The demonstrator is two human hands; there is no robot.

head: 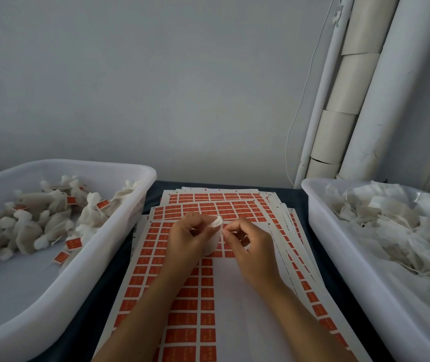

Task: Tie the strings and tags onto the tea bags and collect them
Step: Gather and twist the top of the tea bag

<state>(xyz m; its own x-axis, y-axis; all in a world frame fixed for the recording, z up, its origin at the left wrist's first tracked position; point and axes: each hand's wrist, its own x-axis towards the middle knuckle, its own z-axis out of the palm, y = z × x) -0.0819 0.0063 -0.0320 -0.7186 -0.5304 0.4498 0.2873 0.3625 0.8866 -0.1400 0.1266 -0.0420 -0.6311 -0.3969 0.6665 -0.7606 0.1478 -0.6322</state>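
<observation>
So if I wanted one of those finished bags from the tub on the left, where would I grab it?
Pinch the gathered neck of a tagged tea bag from above. In the left tub the necks stick up as narrow twists, while the bodies below are soft and overlap. The high walls probably rule out a sideways reach.

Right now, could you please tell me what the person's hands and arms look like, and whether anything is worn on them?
Both arms are bare from the bottom edge of the picture up to the wrists: no sleeves show. The left hand and right hand wear no gloves, and no rings, watch or bracelets can be seen. The nails on the fingers look short and unpainted.
</observation>
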